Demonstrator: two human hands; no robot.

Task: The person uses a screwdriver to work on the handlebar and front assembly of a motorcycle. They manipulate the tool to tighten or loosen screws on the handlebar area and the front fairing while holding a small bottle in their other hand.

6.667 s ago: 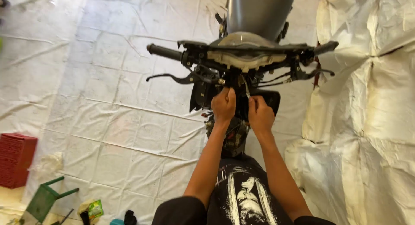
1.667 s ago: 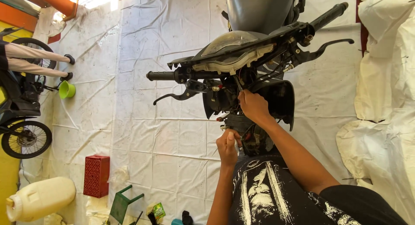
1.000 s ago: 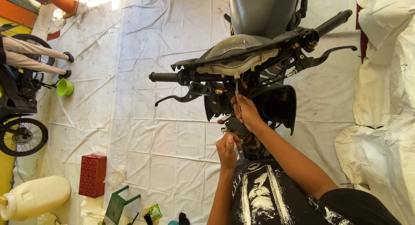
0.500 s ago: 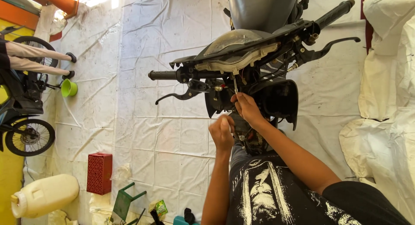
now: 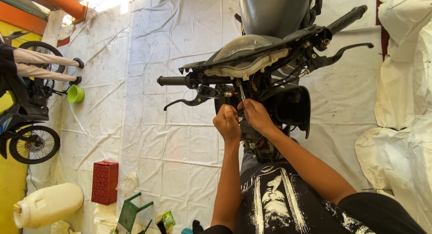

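We see the right hand [image 5: 257, 117] gripping a screwdriver [image 5: 241, 91] tip-up under the motorbike's handlebar [image 5: 252, 67], left hand [image 5: 227, 123] closed beside it, apparently steadying a small part we can't make out.

Your hands work below the motorcycle's clear glossy plastic instrument cover [image 5: 240, 47]: matt black rubber grip [image 5: 171, 80], dull metal lever [image 5: 182, 102], creased white tarpaulin floor [image 5: 148, 139] beneath.
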